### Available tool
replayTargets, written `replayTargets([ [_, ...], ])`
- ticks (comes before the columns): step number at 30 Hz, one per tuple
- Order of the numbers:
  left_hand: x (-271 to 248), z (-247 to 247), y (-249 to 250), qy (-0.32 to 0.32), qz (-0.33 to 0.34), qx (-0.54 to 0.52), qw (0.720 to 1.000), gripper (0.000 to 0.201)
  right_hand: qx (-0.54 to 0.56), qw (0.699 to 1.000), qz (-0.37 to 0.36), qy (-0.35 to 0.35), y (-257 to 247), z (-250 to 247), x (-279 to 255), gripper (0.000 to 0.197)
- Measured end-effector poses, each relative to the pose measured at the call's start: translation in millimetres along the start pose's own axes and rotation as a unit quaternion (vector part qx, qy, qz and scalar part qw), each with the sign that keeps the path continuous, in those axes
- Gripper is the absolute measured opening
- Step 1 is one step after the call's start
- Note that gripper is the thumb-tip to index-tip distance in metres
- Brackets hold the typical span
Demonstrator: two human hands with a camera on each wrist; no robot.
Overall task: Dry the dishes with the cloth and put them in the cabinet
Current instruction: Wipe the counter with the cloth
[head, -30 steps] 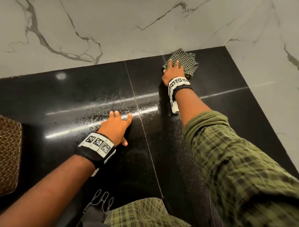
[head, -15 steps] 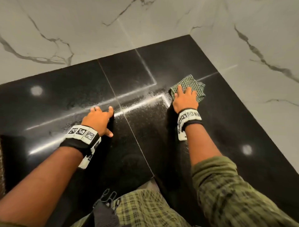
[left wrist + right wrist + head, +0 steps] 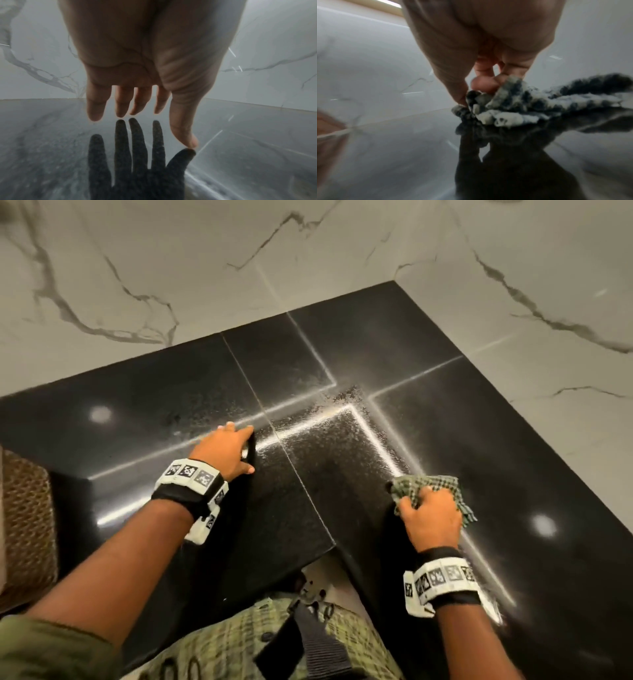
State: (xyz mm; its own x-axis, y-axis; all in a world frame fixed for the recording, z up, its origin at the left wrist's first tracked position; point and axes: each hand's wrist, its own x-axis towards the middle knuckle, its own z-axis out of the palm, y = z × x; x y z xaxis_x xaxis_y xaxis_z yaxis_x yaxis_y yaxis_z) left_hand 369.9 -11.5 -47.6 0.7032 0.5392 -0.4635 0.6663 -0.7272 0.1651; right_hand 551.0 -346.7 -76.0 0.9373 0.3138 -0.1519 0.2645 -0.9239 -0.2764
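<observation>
Since a second ago the right hand point(image 3: 430, 517) is dragging the checked cloth point(image 3: 442, 486) back from the far corner toward the near edge; the left hand point(image 3: 224, 451) is staying where it was.

Black polished stone table point(image 3: 154, 398) is filling the corner, meeting white marble-veined wall tiles point(image 3: 205, 268) at back and right. Wet speckled streaks are lying across the middle, between the hands. Brown woven mat point(image 3: 27, 518) is sitting at the left edge, partly cut off.

Left hand is resting on the table, fingers point(image 3: 96, 108) straight and loose, grasping nothing; thumb tip is touching the surface.

Right hand is clenching the bunched cloth point(image 3: 513, 108), thumb and fingers pinching the folds, pressing it onto the table right of the wet patch, well apart from the left hand. Loose end is trailing off to the right.
</observation>
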Motion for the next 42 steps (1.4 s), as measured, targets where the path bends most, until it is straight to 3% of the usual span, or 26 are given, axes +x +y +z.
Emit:
replayTargets([
  [2,-14.9,11.4,1.1,0.027,0.013,-0.05,0.998,0.088,0.068,0.993,-0.094,-0.037,-28.6,15.7,-19.5,0.03],
  [4,-31.8,23.8,0.7,0.048,0.018,-0.095,0.994,0.079,0.172,0.965,-0.158,-0.119,-62.9,37.7,-40.4,0.032],
  [6,-50.0,34.5,-4.6,0.067,0.014,-0.125,0.99,0.068,0.25,0.923,-0.181,-0.231,-99.6,63.3,-61.9,0.03],
  [9,-79.5,47.0,-25.8,0.097,-0.02,-0.173,0.98,0.055,0.243,0.86,-0.267,-0.359,-148.4,93.9,-88.4,0.033],
  [13,-125.9,60.3,-64.5,0.143,-0.064,-0.237,0.959,0.039,0.243,0.755,-0.295,-0.532,-202.3,106.8,-113.5,0.013],
  [15,-147.4,67.8,-81.9,0.157,-0.081,-0.27,0.947,0.038,0.287,0.706,-0.25,-0.597,-218.1,105.5,-121.4,0.017],
  [17,-167.2,71.8,-94.2,0.156,-0.094,-0.345,0.921,0.052,0.353,0.661,-0.145,-0.646,-230.6,99.0,-123.5,0.014],
  [20,-189.3,77.5,-102.7,0.148,-0.075,-0.518,0.839,0.071,0.445,0.522,0.012,-0.727,-242.3,85.4,-115.2,0.015],
  [22,-199.2,73.1,-104.5,0.145,-0.04,-0.554,0.819,0.072,0.479,0.429,0.074,-0.762,-247.0,78.2,-111.7,0.025],
  [23,-204.1,68.7,-104.4,0.155,-0.018,-0.558,0.815,0.068,0.492,0.4,0.096,-0.768,-249.8,76.0,-112.0,0.025],
  [25,-211.5,62.6,-108.2,0.182,0.014,-0.575,0.797,0.049,0.513,0.408,0.128,-0.745,-258.1,75.1,-113.4,0.027],
  [26,-214.9,59.8,-112.1,0.189,0.022,-0.593,0.783,0.038,0.522,0.43,0.14,-0.723,-264.1,70.8,-116.0,0.036],
  [28,-223.4,55.5,-123.2,0.203,0.021,-0.63,0.75,0.037,0.541,0.458,0.139,-0.691,-274.4,65.3,-120.1,0.053],
  [30,-231.4,54.6,-136.3,0.217,0.006,-0.657,0.722,0.035,0.545,0.462,0.12,-0.689,-285.0,61.7,-124.6,0.066],
  [32,-238.0,52.0,-144.4,0.225,0.002,-0.668,0.709,0.029,0.542,0.452,0.105,-0.701,-299.3,59.4,-135.7,0.067],
  [33,-240.6,50.8,-146.9,0.232,0.0,-0.678,0.697,0.027,0.536,0.461,0.095,-0.701,-307.2,57.0,-143.5,0.061],
  [36,-247.3,46.5,-159.7,0.298,-0.059,-0.72,0.624,0.032,0.555,0.533,0.017,-0.639,-330.7,50.2,-162.0,0.05],
  [38,-255.0,40.0,-176.5,0.37,-0.114,-0.675,0.628,0.03,0.54,0.536,-0.072,-0.645,-348.6,44.6,-174.8,0.044],
  [40,-264.9,35.2,-198.3,0.414,-0.162,-0.608,0.658,0.027,0.498,0.583,-0.168,-0.62,-366.2,46.1,-186.7,0.036],
  [42,-276.0,35.6,-222.4,0.431,-0.19,-0.543,0.696,0.034,0.436,0.641,-0.262,-0.574,-382.7,50.7,-200.0,0.045],
])
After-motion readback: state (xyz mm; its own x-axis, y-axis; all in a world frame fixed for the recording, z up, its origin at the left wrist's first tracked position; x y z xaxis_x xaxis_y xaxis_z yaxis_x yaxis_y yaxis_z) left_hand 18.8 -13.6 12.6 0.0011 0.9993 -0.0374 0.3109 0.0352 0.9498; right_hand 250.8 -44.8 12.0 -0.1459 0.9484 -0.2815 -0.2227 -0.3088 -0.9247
